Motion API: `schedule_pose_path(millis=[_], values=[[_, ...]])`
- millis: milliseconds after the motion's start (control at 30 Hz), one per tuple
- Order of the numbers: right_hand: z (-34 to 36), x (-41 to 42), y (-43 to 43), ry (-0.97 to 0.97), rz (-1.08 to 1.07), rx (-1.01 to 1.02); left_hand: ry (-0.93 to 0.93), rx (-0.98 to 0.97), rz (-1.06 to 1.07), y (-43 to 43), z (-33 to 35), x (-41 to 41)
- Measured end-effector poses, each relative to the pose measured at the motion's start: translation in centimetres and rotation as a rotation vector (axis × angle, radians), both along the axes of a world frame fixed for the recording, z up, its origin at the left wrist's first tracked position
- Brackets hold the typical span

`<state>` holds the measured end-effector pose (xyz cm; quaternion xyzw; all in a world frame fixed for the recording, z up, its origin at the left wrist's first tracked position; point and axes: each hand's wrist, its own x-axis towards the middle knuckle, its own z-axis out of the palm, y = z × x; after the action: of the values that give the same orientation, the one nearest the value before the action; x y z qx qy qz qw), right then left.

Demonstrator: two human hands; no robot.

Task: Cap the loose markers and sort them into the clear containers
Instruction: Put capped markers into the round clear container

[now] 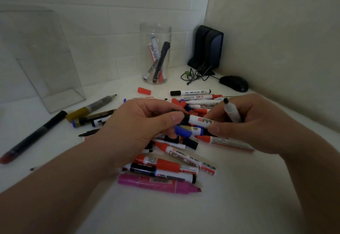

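While left hand (139, 125) and right hand (257, 123) pinch a white marker (200, 120), pile (171, 165) beneath — white table (239, 206) spreading nearer.

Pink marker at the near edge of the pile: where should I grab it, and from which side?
Grip the pink marker around mid-barrel, coming down from above with the thumb on its near side. It lies flat with bare table in front, while a black-and-white marker lies against its far side. Keep off the right end: its chisel tip is uncapped.
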<state>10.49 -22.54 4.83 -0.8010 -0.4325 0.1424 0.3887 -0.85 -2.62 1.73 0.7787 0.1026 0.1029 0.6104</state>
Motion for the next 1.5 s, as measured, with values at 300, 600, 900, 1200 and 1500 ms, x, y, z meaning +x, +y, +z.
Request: schedule_pose_path(millis=[300,600,900,1200,1500], values=[[-0.7,-0.2,0.4,-0.063,0.037,0.032,-0.095,0.197,-0.078,0.2,0.6,-0.5],[-1.5,0.3,0.9,0.307,0.052,0.106,-0.169,0.231,-0.11,0.4,0.2,-0.3],[-2.3,0.7,1.3,0.419,0.043,0.231,-0.171,-0.35,-0.059,0.5,-0.6,0.8],[-2.6,1.4,1.7,0.515,-0.172,0.601,-0.168,-0.4,0.099,1.0,-0.6,1.0],[-2.3,1.0,2.2,0.581,-0.277,0.556,-0.227,-0.047,0.153,0.7,0.0,0.4]])
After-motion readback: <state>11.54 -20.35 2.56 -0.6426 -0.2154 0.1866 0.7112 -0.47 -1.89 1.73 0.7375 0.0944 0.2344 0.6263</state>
